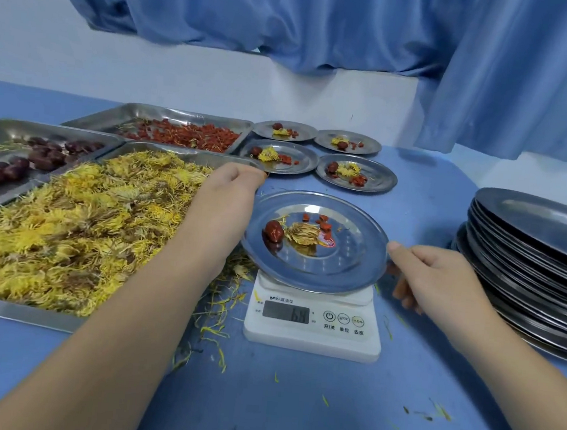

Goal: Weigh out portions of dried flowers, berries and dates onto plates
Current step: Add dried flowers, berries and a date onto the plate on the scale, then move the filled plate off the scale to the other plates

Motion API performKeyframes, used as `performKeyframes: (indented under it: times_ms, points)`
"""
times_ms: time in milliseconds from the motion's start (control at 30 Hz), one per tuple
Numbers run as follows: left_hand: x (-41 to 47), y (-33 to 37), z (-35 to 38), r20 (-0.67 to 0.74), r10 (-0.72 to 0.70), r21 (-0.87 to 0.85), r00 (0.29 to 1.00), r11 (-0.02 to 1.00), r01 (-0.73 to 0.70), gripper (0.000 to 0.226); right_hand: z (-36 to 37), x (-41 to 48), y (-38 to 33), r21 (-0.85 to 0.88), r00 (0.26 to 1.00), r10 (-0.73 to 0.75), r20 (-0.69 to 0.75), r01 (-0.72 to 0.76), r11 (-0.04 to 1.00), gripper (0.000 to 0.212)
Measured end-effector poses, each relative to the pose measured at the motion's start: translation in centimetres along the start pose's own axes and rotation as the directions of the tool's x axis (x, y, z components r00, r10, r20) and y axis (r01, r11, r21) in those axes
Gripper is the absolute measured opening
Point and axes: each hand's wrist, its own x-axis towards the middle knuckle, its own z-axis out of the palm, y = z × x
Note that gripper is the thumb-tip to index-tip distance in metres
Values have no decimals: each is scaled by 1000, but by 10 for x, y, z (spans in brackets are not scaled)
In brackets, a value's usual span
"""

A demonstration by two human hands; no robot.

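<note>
The steel plate [349, 265] sits at centre frame on the small white scale [312, 337], far wider than the platform under it and seemingly tipped, its near edge lower than its far edge. It carries one red date [274, 231], one dried flower [302, 233] and a few berries [324, 223], all loose on a smooth surface. The right hand [441, 280] grips the plate's right rim, thumb on top and fingers underneath. The left hand [233, 186] lies at the plate's upper left edge, beside the corner of the flower tray [9, 311]; its fingers are curled, but whether they grasp the rim, the tray corner or nothing cannot be told, because they are hidden. The main risk is a one-sided lift: if only the right hand raises the plate, the tilt would probably grow, and the round date would likely roll to the low side and over the rim, taking berries with it. Any pressure from either hand would also falsify the reading, and the display [285, 312] is too blurred to read anyway. The left forearm lies across the edge of the flower tray, so a quick withdrawal could drag more petals onto the blue table [293, 404] or into the portion. Carrying the plate toward the four filled plates [386, 181] at upper centre could knock one, since they lie close together.
</note>
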Motion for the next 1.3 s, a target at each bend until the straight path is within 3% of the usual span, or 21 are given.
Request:
performKeyframes:
  times_ms: [133,267,433,533,633,900,1000,1167,1300]
  points:
    - [-1,1,-2,24,-33,-69,999,997,34,15,1,-3,-5,274,986,116,118,-145,951,30]
    - [-5,5,-3,35,-29,-193,999,981,36,16,0,-3,-8,520,965,171,199,-252,816,19]
    - [-6,12,-5,85,-31,-397,996,916,63,17,0,-2,-14,681,945,247,215,-326,656,6]
    - [0,27,-15,131,-39,-549,991,829,105,24,-1,1,-23,734,937,263,230,-344,585,7]
    - [11,49,-20,170,-23,-588,985,800,120,28,-4,10,-33,764,936,264,233,-344,546,12]
    - [39,102,4,295,119,-358,948,934,-5,18,-4,78,-42,813,937,348,35,-229,535,11]
    - [43,107,9,352,136,-400,926,916,18,18,1,109,-37,840,891,452,-39,-216,497,9]
    - [51,104,1,411,121,-460,903,883,91,24,3,156,-23,918,766,637,-93,-181,352,10]
    - [56,99,1,477,78,-530,876,821,215,35,3,178,-7,891,718,677,-165,-186,414,12]
